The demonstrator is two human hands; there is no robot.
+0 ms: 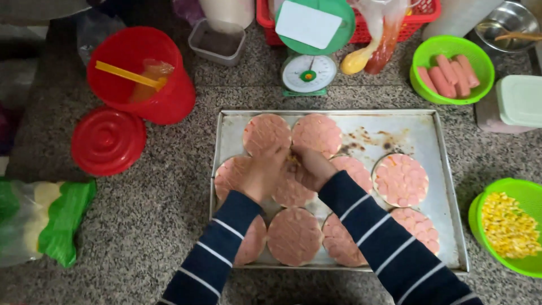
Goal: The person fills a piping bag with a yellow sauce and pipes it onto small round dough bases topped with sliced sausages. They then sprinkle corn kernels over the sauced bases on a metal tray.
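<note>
At the far left a clear bag (25,223) with green and pale stuff inside lies on the speckled stone counter (152,226). Next to it a round red lid (107,141) lies flat, and just behind it stands a red bucket (144,73) with a yellow stick across the top. In the middle sits a big metal tray (395,127) full of round pink bases. Both hands meet over the middle base (291,195). The left hand (262,172) has its fingers bent in close, and the right hand (312,168) is curled too, with the fingertips of both hands pinched together on a little yellow bit (292,160) between them. The sleeves are dark blue with white stripes. Behind the tray stands a green kitchen scale (309,73). To the right, one base on the tray is covered with sausage slices (401,179). A green bowl of whole sausages (451,70) sits at the back right, and a green bowl of yellow corn (511,226) sits just beside the tray's right edge.
</note>
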